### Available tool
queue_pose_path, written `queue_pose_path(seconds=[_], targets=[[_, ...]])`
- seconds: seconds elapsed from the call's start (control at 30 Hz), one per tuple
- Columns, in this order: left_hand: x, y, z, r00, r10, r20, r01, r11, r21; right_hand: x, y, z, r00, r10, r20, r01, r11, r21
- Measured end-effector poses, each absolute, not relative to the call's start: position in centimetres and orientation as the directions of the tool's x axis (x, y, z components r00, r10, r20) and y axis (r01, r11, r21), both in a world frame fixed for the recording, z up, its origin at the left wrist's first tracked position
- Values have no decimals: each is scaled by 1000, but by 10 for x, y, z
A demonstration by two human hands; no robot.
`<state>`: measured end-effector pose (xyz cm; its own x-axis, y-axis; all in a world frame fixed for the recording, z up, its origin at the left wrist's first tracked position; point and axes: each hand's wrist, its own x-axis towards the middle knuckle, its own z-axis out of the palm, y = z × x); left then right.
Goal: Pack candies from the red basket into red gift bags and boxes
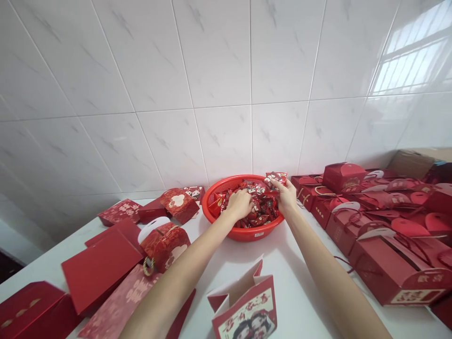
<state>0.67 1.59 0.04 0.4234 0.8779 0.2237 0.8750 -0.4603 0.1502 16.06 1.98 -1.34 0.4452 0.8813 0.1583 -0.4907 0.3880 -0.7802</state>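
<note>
A red plastic basket [252, 234] stands near the wall, heaped with small red wrapped packets [263, 207]. My left hand [240, 204] reaches into the heap with its fingers curled down among the packets; what they hold, if anything, is hidden. At the basket's right rim, my right hand [286, 194] is closed on a red packet [277, 177], raised above the rim. In front of the basket, between my forearms, an open red paper box [249, 306] with a printed picture of figures stands upright.
Many red gift boxes with handles [399, 268] fill the right side. Assorted red boxes [102, 263] lie on the left. A cardboard box [411, 162] stands at the far right. The white table [286, 282] meets a tiled wall [226, 141] behind the basket.
</note>
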Motion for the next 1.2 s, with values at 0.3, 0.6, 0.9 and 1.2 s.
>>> queue_pose_path(seconds=[0.3,0.6,0.9,1.2], targets=[[-21,37,-7,186,936,299,860,-302,412,160,17,-14,422,890,175,-476,382,-792],[-22,42,-9,106,923,370,595,-357,720,161,16,-14,387,904,181,-477,364,-800],[-20,41,-8,28,906,423,356,-405,842,159,12,-13,306,929,208,-463,336,-820],[-28,34,-3,-146,797,585,515,-444,733,159,13,-14,290,932,218,-452,334,-827]])
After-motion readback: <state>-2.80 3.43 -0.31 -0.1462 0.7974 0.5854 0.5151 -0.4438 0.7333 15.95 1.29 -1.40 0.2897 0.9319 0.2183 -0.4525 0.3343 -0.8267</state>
